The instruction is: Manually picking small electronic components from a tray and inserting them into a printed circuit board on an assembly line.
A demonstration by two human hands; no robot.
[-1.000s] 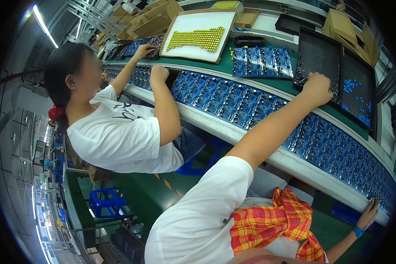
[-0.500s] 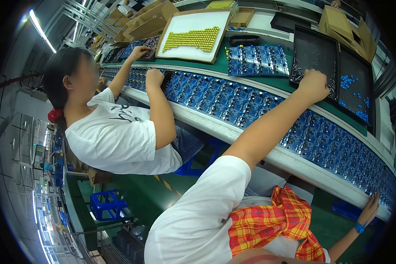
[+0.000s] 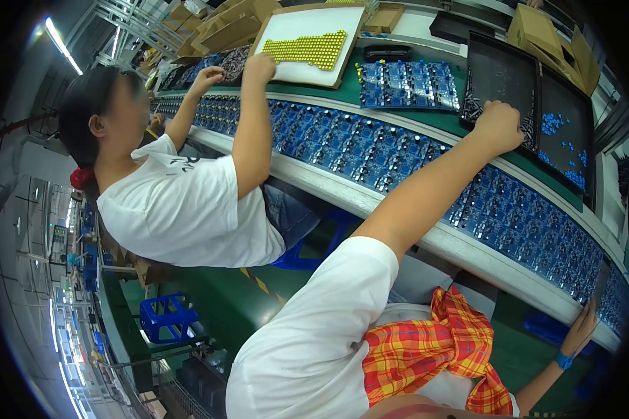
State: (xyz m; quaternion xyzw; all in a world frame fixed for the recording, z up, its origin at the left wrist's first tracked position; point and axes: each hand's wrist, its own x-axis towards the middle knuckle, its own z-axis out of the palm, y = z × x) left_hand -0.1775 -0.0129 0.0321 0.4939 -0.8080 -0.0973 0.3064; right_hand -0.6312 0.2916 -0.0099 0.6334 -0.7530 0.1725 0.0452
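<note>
My left hand (image 3: 497, 129) is closed, knuckles up, at the near edge of a black tray (image 3: 500, 77) of small dark cylindrical parts. Whatever its fingers may hold is hidden beneath the hand. Below it, a long row of blue circuit boards (image 3: 521, 227) fitted with small components runs along the line. My right hand (image 3: 581, 327), with a blue wristband (image 3: 564, 361), lies against the near edge of this row at the far right, its fingers stretched out. A dark gap (image 3: 601, 281) shows between boards just beyond its fingertips.
A second black tray (image 3: 573, 115) holds loose blue parts. Blue boards in clear wrap (image 3: 409, 85) lie left of the trays. A co-worker (image 3: 175, 202) on my left reaches to a white sheet (image 3: 314, 28) of yellow components (image 3: 304, 50). A pale rail (image 3: 328, 181) edges the line.
The co-worker's nearer hand has moved from the board row up to the yellow components. A dark gap now shows by my right fingertips. My left hand stays at the tray.
</note>
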